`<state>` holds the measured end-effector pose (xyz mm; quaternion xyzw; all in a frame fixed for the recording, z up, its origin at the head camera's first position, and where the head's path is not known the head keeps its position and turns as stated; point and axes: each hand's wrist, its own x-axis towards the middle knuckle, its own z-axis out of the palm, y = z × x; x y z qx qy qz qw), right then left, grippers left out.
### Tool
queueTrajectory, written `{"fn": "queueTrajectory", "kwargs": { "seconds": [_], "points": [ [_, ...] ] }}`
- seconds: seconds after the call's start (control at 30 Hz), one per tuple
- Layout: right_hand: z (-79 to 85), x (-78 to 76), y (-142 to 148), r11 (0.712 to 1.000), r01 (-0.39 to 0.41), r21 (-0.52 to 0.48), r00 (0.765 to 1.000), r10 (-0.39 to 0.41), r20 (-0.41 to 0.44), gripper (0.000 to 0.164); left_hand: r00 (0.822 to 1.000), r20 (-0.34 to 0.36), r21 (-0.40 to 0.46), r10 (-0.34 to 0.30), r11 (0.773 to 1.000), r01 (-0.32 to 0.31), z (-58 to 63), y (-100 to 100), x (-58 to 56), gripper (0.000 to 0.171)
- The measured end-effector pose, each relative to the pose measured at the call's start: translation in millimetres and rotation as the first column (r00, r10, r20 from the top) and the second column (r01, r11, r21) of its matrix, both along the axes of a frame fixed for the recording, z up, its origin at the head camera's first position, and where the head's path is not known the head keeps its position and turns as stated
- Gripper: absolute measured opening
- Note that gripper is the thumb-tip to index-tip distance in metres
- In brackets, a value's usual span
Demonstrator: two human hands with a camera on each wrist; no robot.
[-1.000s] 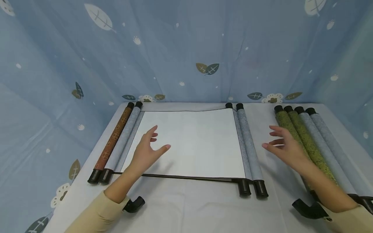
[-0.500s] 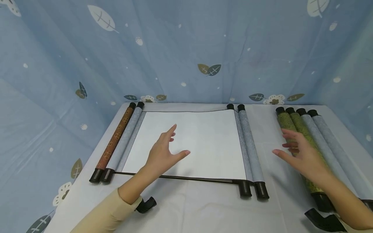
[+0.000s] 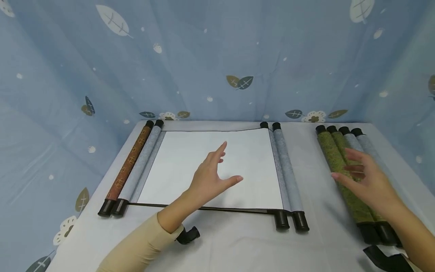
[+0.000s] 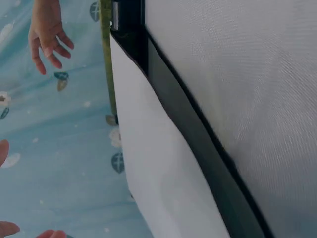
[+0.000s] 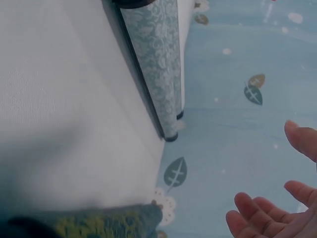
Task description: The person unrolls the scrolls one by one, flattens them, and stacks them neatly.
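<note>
My left hand [image 3: 210,175] hovers over the white sheet [image 3: 176,162] of an unrolled scroll, thumb and fingers spread apart and holding nothing. Blue-grey patterned borders flank the sheet, with a blue-grey roll [image 3: 141,162] on its left and another [image 3: 288,170] on its right, both black-capped. Over at the right, my right hand [image 3: 374,185] is held above green rolled scrolls [image 3: 340,173], its fingers loosely bent around nothing. It hides part of the blue-grey rolled scrolls [image 3: 368,143] beside them. In the right wrist view, the right fingers [image 5: 262,218] show apart from any scroll.
A brown patterned scroll [image 3: 129,166] lies against the left blue-grey roll. White cloth [image 3: 244,249] covers the table, and a blue leaf-print curtain [image 3: 204,56] hangs behind and at the sides. Black curved wrist mounts [image 3: 188,236] stick out below the wrists.
My left hand has moved rightward across the white sheet. The right hand has also shifted right, over the green scrolls. The scrolls lie as before.
</note>
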<state>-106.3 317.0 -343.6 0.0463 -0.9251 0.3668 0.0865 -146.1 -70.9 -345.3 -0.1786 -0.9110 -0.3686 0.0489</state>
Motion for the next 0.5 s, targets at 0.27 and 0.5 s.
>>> {"fn": "queueTrajectory", "kwargs": {
  "seconds": [0.27, 0.5],
  "points": [
    [0.0, 4.1, 11, 0.990, 0.105, 0.098, 0.990, -0.113, 0.080, 0.086, 0.997, 0.054, 0.032, -0.052, 0.998, 0.050, -0.2, 16, -2.4, 0.097],
    [-14.8, -3.1, 40, 0.973, 0.149, 0.179, 0.987, -0.157, 0.032, 0.089, 0.996, 0.060, 0.043, -0.068, 0.997, 0.065, 7.6, 31, -5.3, 0.098]
  ]
}}
